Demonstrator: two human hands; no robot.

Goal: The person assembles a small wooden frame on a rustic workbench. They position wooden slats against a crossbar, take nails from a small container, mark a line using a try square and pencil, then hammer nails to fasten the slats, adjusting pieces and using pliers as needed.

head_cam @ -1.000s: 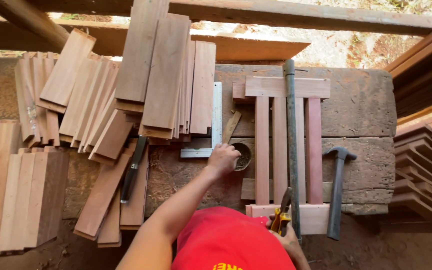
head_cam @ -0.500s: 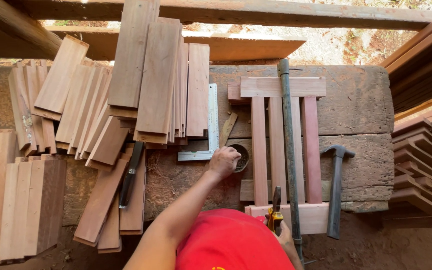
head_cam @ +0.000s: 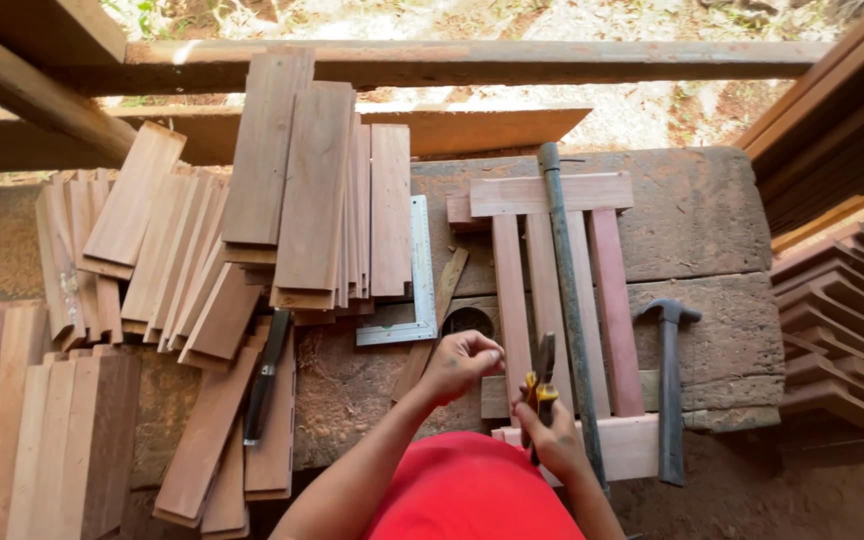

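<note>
**Pliers in your right hand, left hand by the small tin**

Your right hand (head_cam: 552,440) has its fingers wrapped around yellow-handled pliers (head_cam: 542,385) above the slat frame (head_cam: 552,300). Your left hand (head_cam: 462,362), fingers curled together, hovers just below the round tin (head_cam: 467,320) on the tabletop (head_cam: 692,230).

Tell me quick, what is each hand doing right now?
Left hand: fingers pinched together near the small round tin; what they hold cannot be told.
Right hand: closed on yellow-handled pliers.

No packages, labels, signs or screens appear anywhere on the workbench (head_cam: 692,215) or beyond its edges.
</note>
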